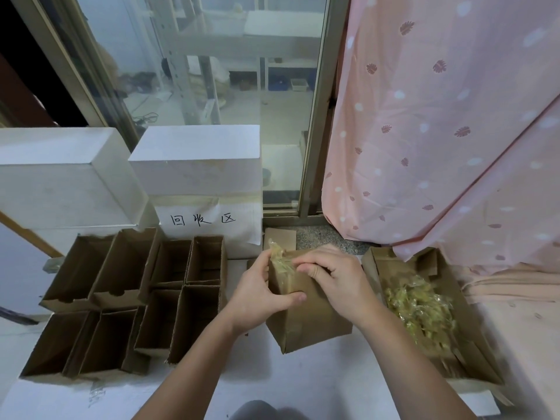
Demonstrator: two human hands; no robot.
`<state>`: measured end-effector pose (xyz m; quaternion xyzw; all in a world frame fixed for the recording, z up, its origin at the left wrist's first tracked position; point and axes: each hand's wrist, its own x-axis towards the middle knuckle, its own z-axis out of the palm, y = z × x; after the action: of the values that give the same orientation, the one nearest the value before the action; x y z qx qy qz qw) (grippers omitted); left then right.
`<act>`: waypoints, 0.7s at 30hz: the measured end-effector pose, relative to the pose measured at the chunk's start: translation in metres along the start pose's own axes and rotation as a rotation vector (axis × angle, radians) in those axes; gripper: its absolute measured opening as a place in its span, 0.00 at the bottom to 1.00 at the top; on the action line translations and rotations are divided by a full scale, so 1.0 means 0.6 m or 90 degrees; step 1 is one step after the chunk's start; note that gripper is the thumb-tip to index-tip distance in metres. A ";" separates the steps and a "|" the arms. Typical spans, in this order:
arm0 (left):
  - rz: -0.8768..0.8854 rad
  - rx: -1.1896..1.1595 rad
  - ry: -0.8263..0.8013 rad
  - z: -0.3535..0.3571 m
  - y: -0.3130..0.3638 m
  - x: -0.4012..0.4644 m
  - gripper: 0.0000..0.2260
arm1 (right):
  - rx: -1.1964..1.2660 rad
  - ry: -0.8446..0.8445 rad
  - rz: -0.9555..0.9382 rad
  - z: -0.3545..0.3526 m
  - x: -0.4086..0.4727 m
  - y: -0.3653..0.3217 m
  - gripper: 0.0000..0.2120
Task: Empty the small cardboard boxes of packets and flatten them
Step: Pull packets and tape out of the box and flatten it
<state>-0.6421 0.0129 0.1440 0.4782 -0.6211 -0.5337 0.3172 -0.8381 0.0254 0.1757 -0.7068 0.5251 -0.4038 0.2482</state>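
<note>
While both hands hold it | left hand (257, 294) grips small brown cardboard box (306, 310) side | right hand (336, 281) pinches crumpled clear tape (280, 259) at its far top | box upright between hands

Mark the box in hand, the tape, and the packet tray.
small cardboard box (306, 319), head view, front face.
tape (280, 262), head view, crumpled strip at top.
packet tray (374, 262), head view, far left wall.
</note>
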 end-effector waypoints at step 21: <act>-0.016 0.016 -0.012 -0.004 -0.017 0.004 0.37 | -0.023 -0.010 -0.006 0.026 -0.004 -0.009 0.06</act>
<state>-0.6384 0.0100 0.1344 0.4852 -0.6245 -0.5342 0.2986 -0.8227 0.0284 0.1703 -0.7167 0.5273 -0.3896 0.2376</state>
